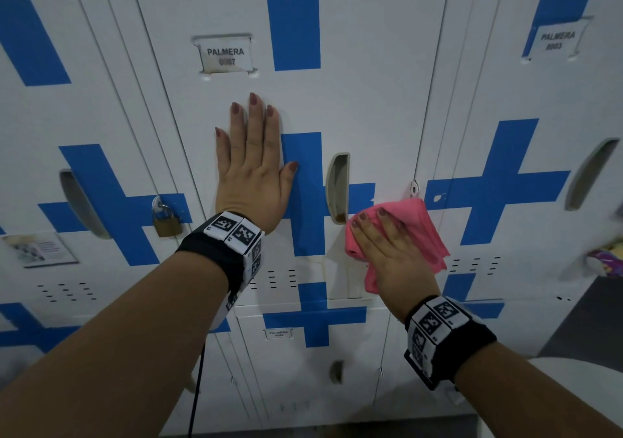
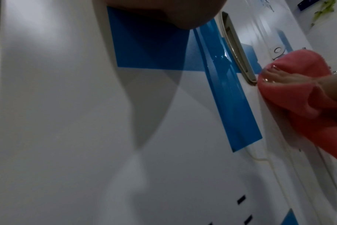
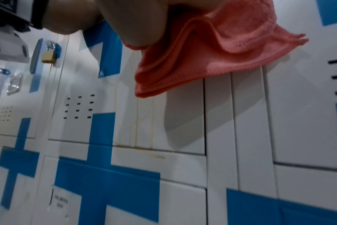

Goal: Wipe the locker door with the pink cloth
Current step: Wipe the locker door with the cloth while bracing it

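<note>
The white locker door (image 1: 371, 107) with blue cross stripes and the label "PALMERA 0007" fills the middle of the head view. My left hand (image 1: 253, 164) lies flat on it with straight fingers, left of the recessed handle (image 1: 338, 188). My right hand (image 1: 381, 242) presses the pink cloth (image 1: 421, 232) flat against the door's lower right, just below and right of the handle, near the latch tab (image 1: 414, 188). The cloth (image 2: 298, 91) bunches under my fingers (image 2: 279, 76) in the left wrist view and hangs in folds (image 3: 212, 53) in the right wrist view.
Neighbouring lockers stand on both sides; the left one carries a brass padlock (image 1: 167, 220) and a paper notice (image 1: 40, 249). Another labelled door (image 1: 279, 363) sits below. Vent slots (image 1: 279, 279) run under my left wrist. Colourful objects (image 1: 606, 259) show at the right edge.
</note>
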### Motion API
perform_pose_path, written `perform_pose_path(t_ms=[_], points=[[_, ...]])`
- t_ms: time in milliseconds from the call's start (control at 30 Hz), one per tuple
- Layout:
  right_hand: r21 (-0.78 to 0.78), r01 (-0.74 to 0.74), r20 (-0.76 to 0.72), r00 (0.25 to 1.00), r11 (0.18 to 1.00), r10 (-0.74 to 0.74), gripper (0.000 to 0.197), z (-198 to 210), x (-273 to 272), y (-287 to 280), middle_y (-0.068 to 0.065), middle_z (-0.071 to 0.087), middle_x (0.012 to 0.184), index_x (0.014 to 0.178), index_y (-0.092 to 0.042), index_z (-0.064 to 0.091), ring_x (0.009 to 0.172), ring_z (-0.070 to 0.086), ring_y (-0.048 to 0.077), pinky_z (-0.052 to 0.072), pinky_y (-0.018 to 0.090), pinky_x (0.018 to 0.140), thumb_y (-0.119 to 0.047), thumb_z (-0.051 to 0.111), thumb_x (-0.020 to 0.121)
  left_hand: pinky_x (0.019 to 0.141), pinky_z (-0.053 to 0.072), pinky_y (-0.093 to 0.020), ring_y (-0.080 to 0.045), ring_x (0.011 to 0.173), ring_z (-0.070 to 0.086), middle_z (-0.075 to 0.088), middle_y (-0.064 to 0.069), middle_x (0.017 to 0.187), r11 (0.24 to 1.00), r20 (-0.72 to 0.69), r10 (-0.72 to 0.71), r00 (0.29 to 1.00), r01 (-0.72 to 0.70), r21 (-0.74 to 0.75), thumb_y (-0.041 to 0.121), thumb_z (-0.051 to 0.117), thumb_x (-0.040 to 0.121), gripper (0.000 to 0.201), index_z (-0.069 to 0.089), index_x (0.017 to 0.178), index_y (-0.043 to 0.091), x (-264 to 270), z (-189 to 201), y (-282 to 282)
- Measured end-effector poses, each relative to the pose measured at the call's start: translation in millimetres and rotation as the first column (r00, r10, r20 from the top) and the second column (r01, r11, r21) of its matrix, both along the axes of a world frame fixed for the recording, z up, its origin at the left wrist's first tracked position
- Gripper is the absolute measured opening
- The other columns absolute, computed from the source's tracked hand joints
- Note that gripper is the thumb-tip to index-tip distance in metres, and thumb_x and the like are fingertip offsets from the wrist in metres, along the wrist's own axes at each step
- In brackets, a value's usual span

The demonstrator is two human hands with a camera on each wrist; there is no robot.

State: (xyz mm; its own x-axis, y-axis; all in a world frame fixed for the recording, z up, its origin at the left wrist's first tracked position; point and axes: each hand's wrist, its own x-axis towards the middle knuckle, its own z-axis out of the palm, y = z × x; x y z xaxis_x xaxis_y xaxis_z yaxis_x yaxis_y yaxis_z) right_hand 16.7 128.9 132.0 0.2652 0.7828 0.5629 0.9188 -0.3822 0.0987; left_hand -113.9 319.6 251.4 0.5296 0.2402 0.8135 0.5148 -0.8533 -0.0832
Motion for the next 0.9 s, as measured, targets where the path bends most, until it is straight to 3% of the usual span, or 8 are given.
perform_pose_path(t_ms=[300,400,500,567,633,700,767,900], points=[[-0.160,0.047,-0.012,0.999,0.986,-0.050,0.121,-32.9,-10.5,-11.7,0.002,0.030,0.145,0.140,-0.014,0.029,0.133,0.030,0.028,0.011,0.047,0.115,-0.023,0.093,0.038,0.114,-0.007,-0.048,-0.038,0.143,-0.002,0.002,-0.021,0.156,1.000,0.004,0.001,1.000,-0.001,0.004,0.041,0.026,0.098,0.067,0.000,0.148,0.004,-0.1,0.1,0.0],[-0.092,0.005,-0.147,0.989,0.996,-0.019,0.113,-26.7,-16.9,-8.6,-0.002,0.014,0.147,0.140,-0.015,0.017,0.138,0.010,0.024,0.005,0.048,0.108,-0.021,0.089,0.054,0.114,-0.008,-0.047,-0.037,0.143,-0.002,0.001,-0.021,0.156,1.000,0.002,0.002,1.000,-0.002,0.002,0.041,0.025,0.098,0.068,-0.001,0.148,0.004,-0.2,0.4,-1.0],[0.096,-0.057,-0.216,0.973,0.994,0.077,0.093,-12.9,-23.5,-11.2,0.005,0.034,0.145,0.138,-0.008,0.027,0.135,0.034,0.026,0.025,0.043,0.111,-0.025,0.081,0.063,0.114,-0.010,-0.046,-0.037,0.143,-0.003,0.000,-0.020,0.156,1.000,0.002,0.004,1.000,-0.004,-0.001,0.041,0.025,0.098,0.068,-0.002,0.148,0.005,0.0,0.3,-0.9],[0.270,-0.163,-0.347,0.903,0.949,0.253,0.043,11.7,-31.0,-16.7,0.027,0.062,0.111,0.126,-0.006,0.055,0.102,0.064,0.032,0.052,0.046,0.083,-0.029,0.049,0.090,0.114,-0.011,-0.045,-0.036,0.143,-0.004,0.000,-0.020,0.156,1.000,0.001,0.006,1.000,-0.006,-0.004,0.042,0.024,0.098,0.068,-0.002,0.148,0.005,-0.2,0.3,-0.5],[0.568,-0.109,-0.505,0.737,0.816,0.449,0.045,46.3,-37.0,-14.2,0.034,0.039,0.057,0.099,0.004,0.057,0.044,0.051,0.035,0.038,0.042,0.039,-0.034,0.032,0.102,0.114,-0.011,-0.045,-0.036,0.144,-0.004,-0.001,-0.019,0.157,1.000,0.000,0.006,1.000,-0.006,-0.004,0.042,0.023,0.098,0.068,-0.003,0.148,0.006,-0.5,0.4,-0.5],[0.717,0.011,-0.502,0.703,0.697,0.504,0.039,74.3,-43.3,-11.1,0.023,0.052,0.065,0.122,-0.004,0.055,0.049,0.055,0.032,0.051,0.045,0.046,-0.024,0.026,0.104,0.114,-0.010,-0.045,-0.036,0.144,-0.004,-0.001,-0.019,0.157,1.000,0.002,0.004,1.000,-0.004,-0.006,0.043,0.023,0.098,0.068,-0.003,0.148,0.006,-0.7,0.8,-0.9],[0.801,0.040,-0.412,0.760,0.597,0.503,0.043,94.0,-40.1,-4.5,0.014,0.062,0.096,0.138,-0.017,0.045,0.068,0.061,0.010,0.055,0.023,0.066,-0.006,0.029,0.099,0.114,-0.009,-0.046,-0.036,0.144,-0.004,0.000,-0.019,0.157,1.000,0.005,-0.001,1.000,0.001,-0.005,0.043,0.022,0.098,0.068,-0.004,0.148,0.006,-0.9,0.8,-1.2],[0.827,-0.123,-0.261,0.781,0.549,0.568,0.051,136.5,-43.7,9.0,0.004,0.059,0.119,0.138,-0.020,0.035,0.085,0.063,0.003,0.051,0.013,0.076,0.004,0.030,0.094,0.115,-0.006,-0.048,-0.036,0.143,-0.002,0.002,-0.020,0.156,1.000,0.011,-0.015,1.000,0.015,-0.003,0.043,0.022,0.098,0.067,-0.002,0.148,0.005,-0.6,-0.2,-0.8]])
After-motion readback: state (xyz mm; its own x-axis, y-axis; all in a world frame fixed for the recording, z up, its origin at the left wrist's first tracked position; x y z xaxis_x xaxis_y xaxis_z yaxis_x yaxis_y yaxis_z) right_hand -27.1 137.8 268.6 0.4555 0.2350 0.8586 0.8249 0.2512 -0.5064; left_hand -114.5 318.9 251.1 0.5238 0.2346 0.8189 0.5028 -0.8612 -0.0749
